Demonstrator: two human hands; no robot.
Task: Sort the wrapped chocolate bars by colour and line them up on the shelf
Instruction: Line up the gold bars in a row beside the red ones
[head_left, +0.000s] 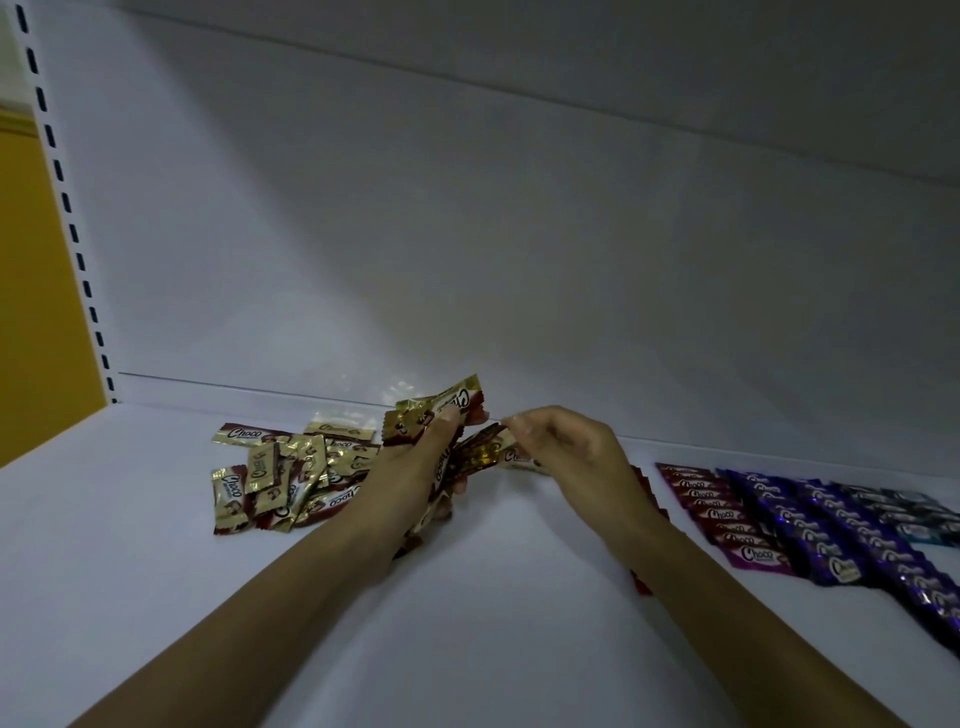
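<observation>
My left hand (415, 467) grips a fanned bunch of gold-and-brown wrapped chocolate bars (441, 410), held up off the white shelf (493, 597). Just to its right, my right hand (566, 447) pinches the end of one gold bar (488, 449) in that bunch. A loose heap of the same gold bars (283, 478) lies on the shelf to the left. At the right, bars lie in overlapping rows: red (711, 506), purple (826, 525) and dark blue (904, 514). My right forearm hides part of another red row.
The shelf's white back panel (519, 234) rises right behind the bars. A slotted upright (67, 208) and a yellow wall (31, 286) close off the left side. Bare shelf surface lies in front, between my forearms.
</observation>
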